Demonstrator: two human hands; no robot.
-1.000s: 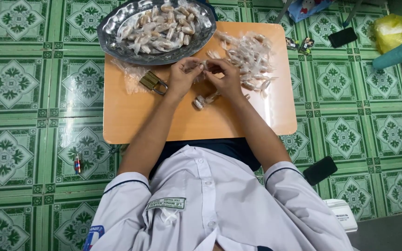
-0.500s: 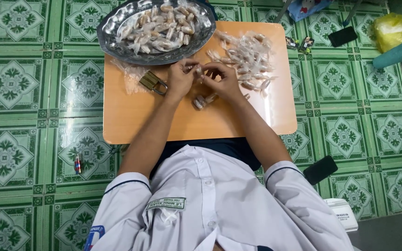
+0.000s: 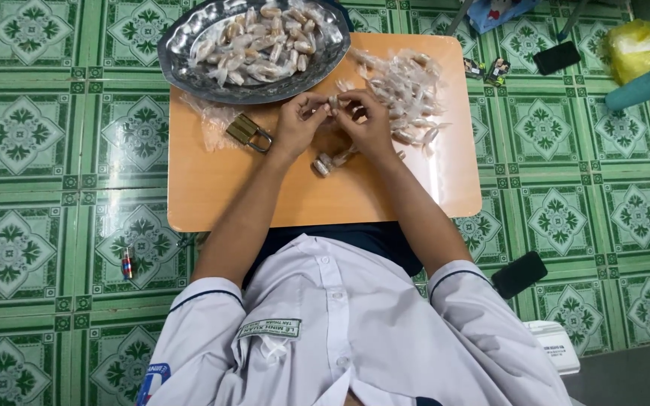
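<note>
My left hand [image 3: 299, 122] and my right hand [image 3: 366, 119] meet above the small orange table [image 3: 220, 188]. Both pinch one small clear-wrapped candy [image 3: 334, 100] between their fingertips. A pile of clear-wrapped candies [image 3: 408, 86] lies just right of my right hand. A round metal tray [image 3: 182, 68] holding several pale unwrapped or wrapped pieces sits at the table's far left corner. Two wrapped pieces [image 3: 329, 161] lie on the table under my wrists.
A brass padlock [image 3: 248, 132] and a crumpled clear wrapper [image 3: 208, 124] lie left of my left hand. On the green tiled floor are a dark phone [image 3: 519, 274], a lighter [image 3: 126, 264], a yellow bag [image 3: 632, 46], a teal cylinder [image 3: 648, 84] and a white box [image 3: 558, 347].
Both hands have lifted slightly toward the tray, with their fingertips working closer together on the small wrapped candy. Nothing else has moved.
</note>
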